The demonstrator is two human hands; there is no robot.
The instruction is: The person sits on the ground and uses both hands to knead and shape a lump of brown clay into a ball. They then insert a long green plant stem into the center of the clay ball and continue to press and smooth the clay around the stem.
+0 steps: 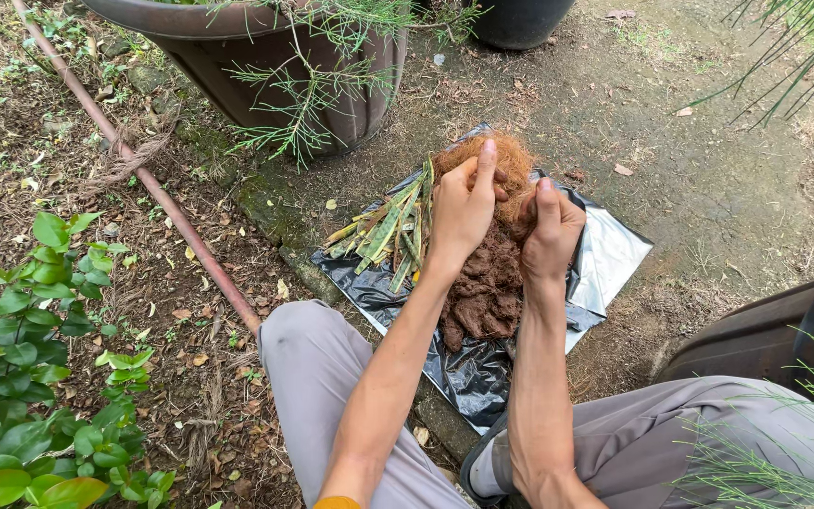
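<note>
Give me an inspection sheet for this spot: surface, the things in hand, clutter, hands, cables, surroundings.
Surface: black plastic sheet spread on bare ground.
Job's things: orange-brown fibre clump held up by both hands; dark brown fibre pile beneath; green stalk strips at the sheet's left.
Clutter: dry leaves scattered on the soil.
Hands: left hand and right hand both grip the fibre clump, fingers closed.
Cables: nothing seen; a reddish pipe lies on the ground.
Surroundings: brown pot, black pot, shrub at the left.
</note>
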